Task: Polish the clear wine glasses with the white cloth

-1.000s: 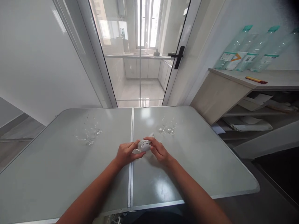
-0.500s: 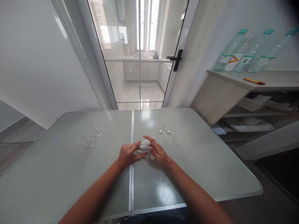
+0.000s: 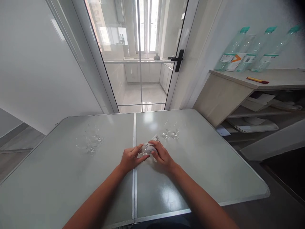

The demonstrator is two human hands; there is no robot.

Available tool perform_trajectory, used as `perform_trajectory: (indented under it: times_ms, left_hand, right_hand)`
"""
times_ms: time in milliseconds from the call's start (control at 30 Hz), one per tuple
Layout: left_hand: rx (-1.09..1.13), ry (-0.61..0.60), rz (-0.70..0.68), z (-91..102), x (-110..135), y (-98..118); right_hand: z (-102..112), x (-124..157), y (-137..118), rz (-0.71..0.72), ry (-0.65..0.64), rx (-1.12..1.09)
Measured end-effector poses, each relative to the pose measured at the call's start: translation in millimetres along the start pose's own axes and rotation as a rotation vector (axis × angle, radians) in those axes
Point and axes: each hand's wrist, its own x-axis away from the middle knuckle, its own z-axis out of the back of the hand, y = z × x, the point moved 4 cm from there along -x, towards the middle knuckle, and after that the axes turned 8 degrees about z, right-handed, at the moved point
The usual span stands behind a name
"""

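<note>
Near the table's centre seam, my left hand point(image 3: 131, 156) grips a clear wine glass point(image 3: 143, 152), thumb below and fingers above. My right hand point(image 3: 162, 155) closes around the same glass with a white cloth point(image 3: 150, 148) pressed against it; a fold of cloth sticks up past the fingers. Much of the glass is hidden by the fingers and cloth. Beyond my right hand stand two clear stemmed glasses, a left one point(image 3: 166, 135) and a right one point(image 3: 175, 135). Over on the left are two more, a nearer glass point(image 3: 91, 150) and a farther glass point(image 3: 99, 139).
The pale green table point(image 3: 59, 178) has a metal seam down its middle and metal edging. Behind it is a glass door point(image 3: 133, 90) with a black handle point(image 3: 177, 60). A wooden shelf point(image 3: 212, 101) at right carries several plastic bottles point(image 3: 247, 58) and a yellow-red packet point(image 3: 257, 80).
The fingers of my right hand have curled down further over the cloth, which has shifted and bunched on the glass. My left hand has barely moved. The view has tilted slightly.
</note>
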Motion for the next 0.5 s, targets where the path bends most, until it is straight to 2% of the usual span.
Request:
perform_trajectory:
  times_ms: [100, 233, 333, 500]
  left_hand:
    - [-0.06, 0.021, 0.001, 0.9, -0.3, 0.2]
    - [-0.148, 0.059, -0.061, 3.2, -0.5, 5.3]
    - [-0.125, 0.063, -0.08, 3.6, -0.3, 7.3]
    - [-0.032, 0.059, -0.046, 1.0, 0.0, 3.8]
  right_hand:
    - [-1.2, 0.2, 4.9, -0.14, 0.113, -0.249]
    - [-4.2, -3.1, 8.5, -0.236, 0.095, -0.428]
    - [-3.7, -4.9, 6.7, -0.215, 0.041, -0.465]
    - [-2.2, -5.4, 3.9, -0.106, -0.039, -0.384]
